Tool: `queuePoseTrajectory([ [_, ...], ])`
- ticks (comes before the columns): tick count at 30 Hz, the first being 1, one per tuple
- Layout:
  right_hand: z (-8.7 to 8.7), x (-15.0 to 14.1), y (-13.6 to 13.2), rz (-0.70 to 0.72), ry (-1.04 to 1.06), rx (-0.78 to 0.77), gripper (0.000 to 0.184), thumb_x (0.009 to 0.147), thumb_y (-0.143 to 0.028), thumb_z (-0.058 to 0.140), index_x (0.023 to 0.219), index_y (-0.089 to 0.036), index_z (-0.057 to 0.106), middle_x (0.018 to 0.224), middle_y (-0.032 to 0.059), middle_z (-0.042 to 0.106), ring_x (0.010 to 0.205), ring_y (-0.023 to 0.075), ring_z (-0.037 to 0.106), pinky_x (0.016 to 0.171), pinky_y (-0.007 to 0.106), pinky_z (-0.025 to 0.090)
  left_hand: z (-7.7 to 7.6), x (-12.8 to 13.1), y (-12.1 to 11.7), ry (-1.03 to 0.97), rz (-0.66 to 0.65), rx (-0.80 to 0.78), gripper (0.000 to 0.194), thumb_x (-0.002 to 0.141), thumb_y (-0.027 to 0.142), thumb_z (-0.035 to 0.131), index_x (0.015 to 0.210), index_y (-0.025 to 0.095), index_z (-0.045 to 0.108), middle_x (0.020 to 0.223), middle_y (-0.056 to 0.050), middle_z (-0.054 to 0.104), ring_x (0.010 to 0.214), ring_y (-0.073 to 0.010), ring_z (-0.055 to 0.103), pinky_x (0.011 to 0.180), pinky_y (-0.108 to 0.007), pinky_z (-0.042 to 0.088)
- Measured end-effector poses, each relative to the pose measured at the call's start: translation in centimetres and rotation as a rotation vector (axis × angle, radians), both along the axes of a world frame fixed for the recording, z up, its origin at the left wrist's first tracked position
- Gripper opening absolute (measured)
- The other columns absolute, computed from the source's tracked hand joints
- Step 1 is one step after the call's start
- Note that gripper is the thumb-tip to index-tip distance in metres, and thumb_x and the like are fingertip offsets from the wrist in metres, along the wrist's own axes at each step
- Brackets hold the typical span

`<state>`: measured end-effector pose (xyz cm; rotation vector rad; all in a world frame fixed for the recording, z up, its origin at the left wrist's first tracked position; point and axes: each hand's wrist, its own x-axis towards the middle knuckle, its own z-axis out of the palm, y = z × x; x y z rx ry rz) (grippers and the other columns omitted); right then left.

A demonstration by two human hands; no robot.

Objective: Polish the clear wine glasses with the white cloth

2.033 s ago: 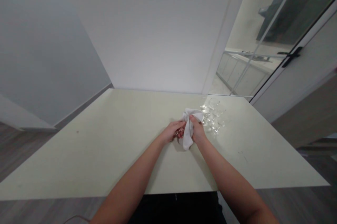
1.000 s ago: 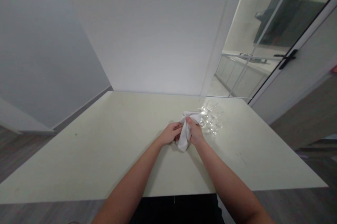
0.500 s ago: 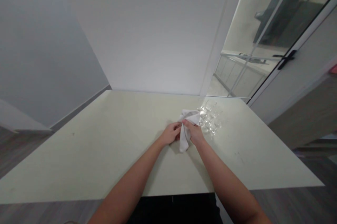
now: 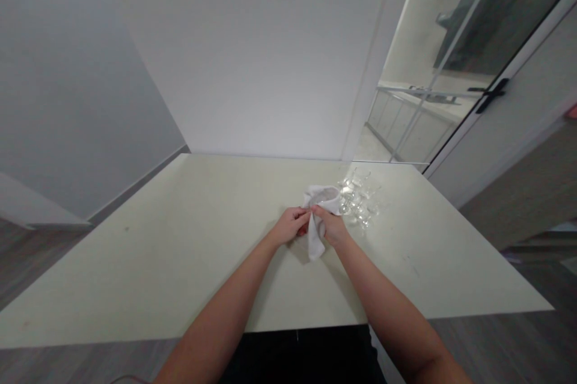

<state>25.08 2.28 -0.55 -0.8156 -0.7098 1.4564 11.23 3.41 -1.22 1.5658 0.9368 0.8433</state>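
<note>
Both my hands meet above the middle of a pale table (image 4: 157,252). My right hand (image 4: 332,229) is closed on a white cloth (image 4: 316,240), which drapes down between the hands and bunches up behind them. My left hand (image 4: 288,228) is closed beside the cloth, its fingers curled round a small clear glass that the cloth and fingers mostly hide. Several small clear glasses (image 4: 360,201) stand in a cluster just right of the cloth.
A white wall rises behind the table. At the right are a glass partition (image 4: 428,101) and a door with a black handle (image 4: 491,95). The table's near edge runs just above my lap; grey wood floor shows on both sides.
The hands have kept working the cloth in place, turning slightly. The cloth's upper part now bunches into a rounded shape behind the hands. The view shifted a little.
</note>
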Motion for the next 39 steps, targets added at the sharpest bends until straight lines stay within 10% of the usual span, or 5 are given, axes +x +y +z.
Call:
queuePoseTrajectory([
  [6,-0.1,-0.6,0.6,-0.26,-0.068,0.091,0.034,0.055,-0.03,0.089,0.082,-0.019,0.07,0.076,-0.0008,0.073,0.067,0.0157,0.066,0.063,0.027,0.056,0.5,-0.7,-0.1,0.641,0.273,0.647,0.027,0.087,0.035,0.057,0.105,0.019,0.07,0.08,-0.007,0.07,0.077,-0.0211,0.062,0.077,-0.032,0.042],
  [12,0.3,0.4,1.4,-0.276,0.067,-0.037,0.042,0.069,-0.054,0.076,0.093,-0.02,0.069,0.088,0.0013,0.076,0.08,0.0181,0.07,0.072,0.028,0.057,0.9,-1.2,-0.2,0.829,0.306,0.908,0.035,0.095,0.041,0.053,0.119,0.02,0.067,0.09,-0.012,0.073,0.09,-0.0247,0.065,0.097,-0.041,0.034],
  [22,-0.6,1.2,1.5,0.016,-0.097,-0.139,0.03,0.062,-0.031,0.079,0.086,-0.016,0.07,0.077,0.0004,0.075,0.066,0.016,0.068,0.064,0.024,0.053,0.9,-2.2,0.2,0.92,0.337,0.949,0.03,0.094,0.034,0.055,0.119,0.022,0.065,0.099,-0.01,0.072,0.099,-0.0264,0.06,0.105,-0.045,0.03],
  [31,0.9,0.8,1.1,-0.144,0.159,0.074,0.061,0.073,-0.075,0.057,0.098,-0.021,0.07,0.098,0.0063,0.077,0.094,0.025,0.071,0.081,0.036,0.057,1.0,-1.8,0.0,0.891,0.369,0.884,0.026,0.094,0.03,0.051,0.114,0.022,0.066,0.1,-0.009,0.071,0.1,-0.0264,0.06,0.102,-0.045,0.032],
  [39,1.2,0.9,-0.4,0.217,0.013,0.105,0.08,0.061,-0.088,0.056,0.102,-0.02,0.071,0.104,0.0103,0.075,0.112,0.0275,0.065,0.088,0.038,0.055,0.3,-1.7,0.7,0.909,0.421,0.595,0.025,0.096,0.034,0.045,0.094,0.019,0.064,0.09,-0.009,0.071,0.092,-0.026,0.063,0.084,-0.039,0.037],
])
